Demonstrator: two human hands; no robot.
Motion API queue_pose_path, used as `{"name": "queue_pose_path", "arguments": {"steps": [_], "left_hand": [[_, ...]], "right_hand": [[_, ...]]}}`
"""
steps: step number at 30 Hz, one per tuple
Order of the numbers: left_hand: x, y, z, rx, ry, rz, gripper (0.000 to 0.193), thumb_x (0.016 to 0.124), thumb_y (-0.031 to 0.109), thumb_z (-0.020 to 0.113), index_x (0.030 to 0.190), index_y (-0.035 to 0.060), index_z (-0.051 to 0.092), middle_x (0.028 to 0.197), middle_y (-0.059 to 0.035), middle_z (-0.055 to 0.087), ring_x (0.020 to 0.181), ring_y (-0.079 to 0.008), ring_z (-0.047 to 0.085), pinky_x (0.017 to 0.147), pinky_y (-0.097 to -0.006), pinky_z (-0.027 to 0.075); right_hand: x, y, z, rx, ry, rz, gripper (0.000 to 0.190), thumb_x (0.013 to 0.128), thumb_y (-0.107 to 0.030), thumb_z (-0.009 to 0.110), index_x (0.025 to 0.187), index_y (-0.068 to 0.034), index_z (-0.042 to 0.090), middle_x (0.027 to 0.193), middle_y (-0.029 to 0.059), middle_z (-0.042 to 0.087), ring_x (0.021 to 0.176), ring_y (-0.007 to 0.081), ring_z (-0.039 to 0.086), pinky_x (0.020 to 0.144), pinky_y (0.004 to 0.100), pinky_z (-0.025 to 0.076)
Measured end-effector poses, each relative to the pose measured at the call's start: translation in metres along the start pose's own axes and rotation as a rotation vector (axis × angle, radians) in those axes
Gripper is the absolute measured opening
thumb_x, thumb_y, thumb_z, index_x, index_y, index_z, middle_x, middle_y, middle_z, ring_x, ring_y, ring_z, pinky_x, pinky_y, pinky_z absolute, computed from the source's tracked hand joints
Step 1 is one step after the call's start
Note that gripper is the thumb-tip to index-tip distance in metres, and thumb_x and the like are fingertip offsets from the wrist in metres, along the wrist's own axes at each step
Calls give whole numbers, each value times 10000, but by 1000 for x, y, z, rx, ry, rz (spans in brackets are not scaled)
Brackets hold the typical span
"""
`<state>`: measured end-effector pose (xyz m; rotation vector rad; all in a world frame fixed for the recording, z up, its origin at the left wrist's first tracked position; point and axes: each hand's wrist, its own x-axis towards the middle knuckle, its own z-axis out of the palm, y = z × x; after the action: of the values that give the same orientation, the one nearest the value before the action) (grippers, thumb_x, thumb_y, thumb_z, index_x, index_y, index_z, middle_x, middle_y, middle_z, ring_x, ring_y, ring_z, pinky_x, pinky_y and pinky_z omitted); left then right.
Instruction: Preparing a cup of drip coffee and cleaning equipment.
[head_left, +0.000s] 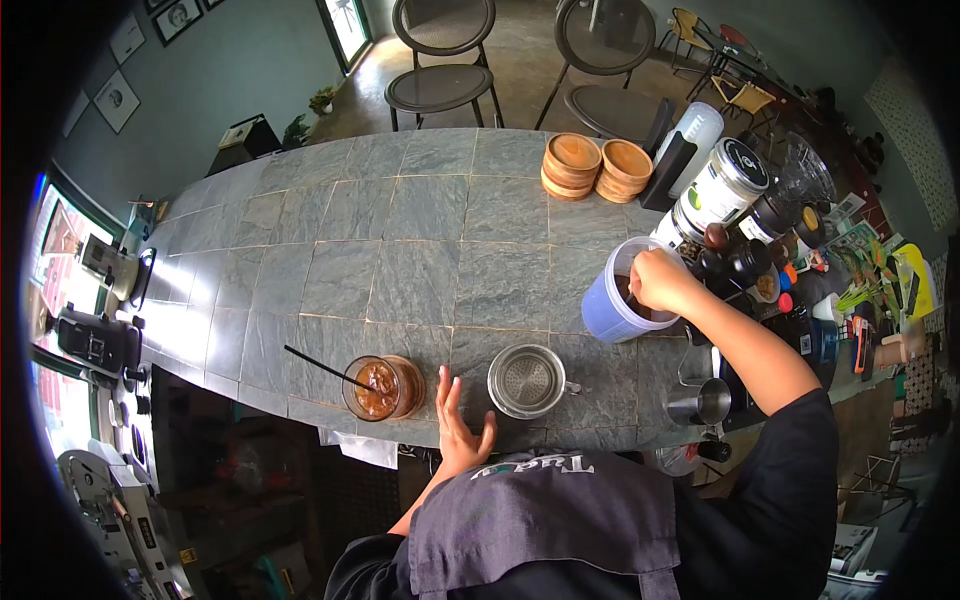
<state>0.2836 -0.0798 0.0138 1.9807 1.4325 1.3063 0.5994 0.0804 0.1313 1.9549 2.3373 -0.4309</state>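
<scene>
My right hand (660, 281) is inside the mouth of a translucent bluish plastic tub (611, 307), its fingers curled around what looks like a thin utensil, mostly hidden. Dark brown contents show below the fingers. At the counter's near edge my left hand (461, 431) is empty, fingers apart. Just right of it stands a round metal filter (526, 381) with a perforated bottom, seemingly set in a handled glass cup. To its left, a glass of iced brown drink (377, 386) holds a black straw (319, 364), with a wooden coaster (412, 382) partly visible beside or under it.
Stacked wooden coasters (573, 161) stand at the far edge of the stone-tiled counter (405, 277). Jars (720, 184), a clear bottle (694, 139) and other goods crowd the right side. A metal pitcher (701, 405) sits near my right elbow. Coffee equipment (97, 341) lines the left.
</scene>
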Motion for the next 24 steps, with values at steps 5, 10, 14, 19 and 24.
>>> {"name": "queue_pose_path", "arguments": {"steps": [5, 10, 14, 19, 24], "left_hand": [[2, 0, 0, -48, -23, -16, 772, 647, -16, 626, 1335, 25, 276, 1402, -283, 224, 1307, -405, 248, 1056, -469, 216], [3, -3, 0, -44, -53, -8, 796, 672, 21, 660, 1343, 35, 232, 1407, -298, 177, 1311, -429, 211, 1048, -522, 219], [1, -5, 1, -56, -48, 1, 800, 665, 15, 664, 1340, 31, 236, 1404, -303, 180, 1309, -432, 215, 1048, -515, 222], [1, -5, 2, -58, -47, -2, 791, 667, 10, 663, 1335, 17, 240, 1403, -305, 183, 1310, -430, 216, 1048, -506, 227], [3, -1, 1, -58, -48, 2, 781, 671, 4, 659, 1333, 16, 245, 1403, -303, 185, 1311, -426, 217, 1049, -496, 231]], "right_hand": [[-3, 0, 3, 97, -60, 2, 113, 711, -77, 583, 659, 7, 638, 724, 241, 607, 735, 374, 614, 681, 422, 495], [-11, -2, -16, 273, -50, -44, 116, 713, -49, 567, 727, -4, 673, 740, 175, 647, 737, 290, 646, 689, 348, 503], [-24, 0, -27, 379, 17, -58, 128, 734, -65, 571, 759, 18, 665, 759, 167, 654, 779, 258, 648, 734, 342, 483], [-38, 3, -47, 379, 51, 56, 143, 728, -78, 594, 784, 39, 655, 726, 152, 654, 692, 186, 627, 659, 295, 468], [-51, 14, -51, 473, 84, 130, 172, 746, -90, 595, 813, 59, 648, 724, 113, 655, 679, 132, 597, 648, 277, 461]]}}
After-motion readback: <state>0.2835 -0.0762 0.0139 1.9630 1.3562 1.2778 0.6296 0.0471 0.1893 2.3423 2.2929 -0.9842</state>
